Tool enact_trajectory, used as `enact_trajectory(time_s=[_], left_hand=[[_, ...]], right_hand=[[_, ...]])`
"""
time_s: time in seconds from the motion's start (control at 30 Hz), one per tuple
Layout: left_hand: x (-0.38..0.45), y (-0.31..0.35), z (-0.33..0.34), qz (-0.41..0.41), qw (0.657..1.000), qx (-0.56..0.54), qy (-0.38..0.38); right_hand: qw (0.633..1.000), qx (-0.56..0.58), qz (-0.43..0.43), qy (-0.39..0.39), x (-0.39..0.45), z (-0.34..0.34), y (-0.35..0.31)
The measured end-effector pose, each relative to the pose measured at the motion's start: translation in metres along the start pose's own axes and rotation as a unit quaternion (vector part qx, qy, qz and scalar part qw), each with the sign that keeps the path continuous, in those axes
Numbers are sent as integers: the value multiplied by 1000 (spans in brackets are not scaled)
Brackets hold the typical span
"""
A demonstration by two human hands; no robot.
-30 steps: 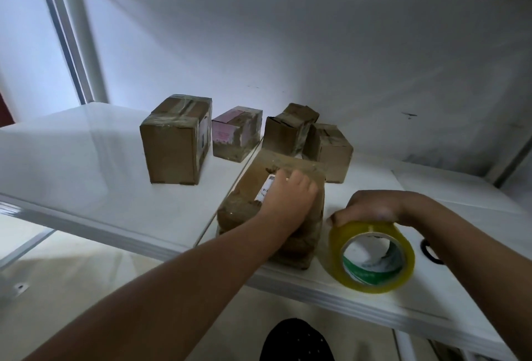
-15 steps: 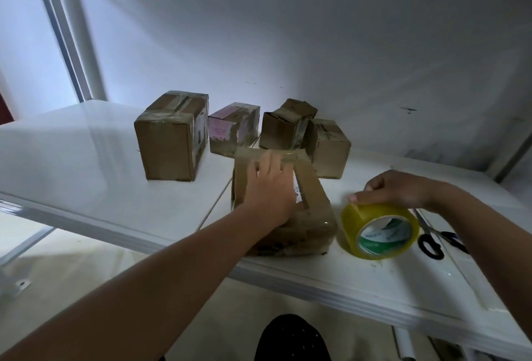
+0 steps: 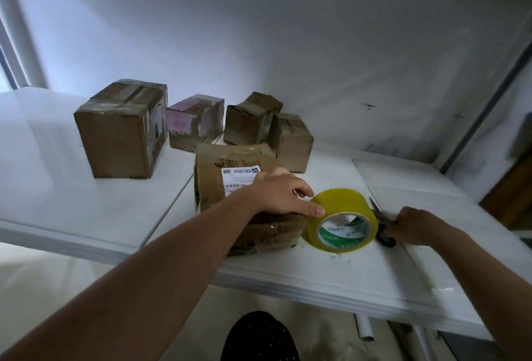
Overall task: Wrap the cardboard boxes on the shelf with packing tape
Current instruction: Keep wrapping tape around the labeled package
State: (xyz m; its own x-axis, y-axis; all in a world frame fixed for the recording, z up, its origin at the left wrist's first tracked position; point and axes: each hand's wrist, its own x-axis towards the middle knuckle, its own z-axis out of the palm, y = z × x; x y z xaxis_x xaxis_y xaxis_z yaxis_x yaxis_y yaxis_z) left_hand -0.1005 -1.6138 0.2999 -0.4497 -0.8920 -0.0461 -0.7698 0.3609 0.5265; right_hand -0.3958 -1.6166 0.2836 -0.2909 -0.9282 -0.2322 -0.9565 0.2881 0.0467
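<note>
Box in work: a flat cardboard box (image 3: 230, 185) with a white shipping label lies near the front edge of the white shelf (image 3: 86, 202), its near side shiny with tape.
Tape roll: the yellow roll (image 3: 342, 218) stands on its edge just right of this box, touching it or nearly so (I cannot tell which).
Left hand: the left hand (image 3: 280, 195) rests on the top of the box with fingers stretched, and the forefinger reaches onto the roll.
Right hand: the right hand (image 3: 417, 226) is curled around the black handles of the scissors (image 3: 381, 224), just right of the roll.
Other boxes: a big box (image 3: 121, 130) stands at back left; a pink-labelled box (image 3: 195, 121) and two small boxes (image 3: 247, 118) (image 3: 292, 142) stand behind.
</note>
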Motion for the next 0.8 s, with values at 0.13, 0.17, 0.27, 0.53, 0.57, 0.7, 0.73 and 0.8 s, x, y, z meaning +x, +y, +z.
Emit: enact_trajectory(time_s=[0.13,0.17,0.27,0.53,0.57,0.7,0.73,0.8], left_hand=[[-2,-1,5,-16,1000,-8,22],[-3,0,5,-23,999,-17,22],[-2,3,2,-30,999,-7,6],[0,12,-9,-59,997,18,-50],[1,12,-11,-63,996,13,-55],[6,15,-15,-65,992,-43,-99],[8,15,-16,-62,990,-52,-117],[10,17,-19,-59,988,-48,-138]], right_hand=[[999,4,30,34,-1,11,1],[999,13,32,37,-3,12,1],[998,33,15,55,-7,12,4],[886,459,-66,-7,-29,-29,0],[865,492,-99,-11,-36,-41,-6],[787,559,-240,-99,-72,-77,-33],[770,564,-260,-146,-80,-80,-36],[749,543,-281,-257,-93,-80,-37]])
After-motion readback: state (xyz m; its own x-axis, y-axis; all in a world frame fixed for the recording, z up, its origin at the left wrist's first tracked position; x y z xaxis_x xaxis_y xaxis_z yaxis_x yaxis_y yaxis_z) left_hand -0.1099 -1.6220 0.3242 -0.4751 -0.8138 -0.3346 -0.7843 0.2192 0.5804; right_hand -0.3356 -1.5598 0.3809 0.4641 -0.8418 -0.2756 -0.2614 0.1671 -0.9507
